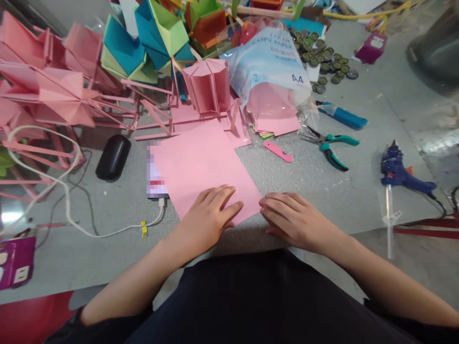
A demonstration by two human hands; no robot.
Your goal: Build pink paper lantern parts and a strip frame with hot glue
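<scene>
A sheet of pink paper (204, 162) lies on the grey table before me, partly over a phone (156, 184) with a white cable plugged in. My left hand (215, 210) rests flat on the sheet's near part, fingers stretched out. At the sheet's right corner is my right hand (289, 215), its fingers extended and close together, the tips touching the paper edge. Its thumb is partly hidden beneath the hand. Just beyond the sheet stands a folded pink paper piece (208, 86) among pink paper strips.
Pliers (332, 143), a pink folding knife (278, 151) and a blue cutter (342, 114) lie right of the sheet. A glue gun (398, 167) sits farther right. Behind are an A4 paper bag (272, 62) and bottle caps (326, 57). A black case (114, 156) lies left.
</scene>
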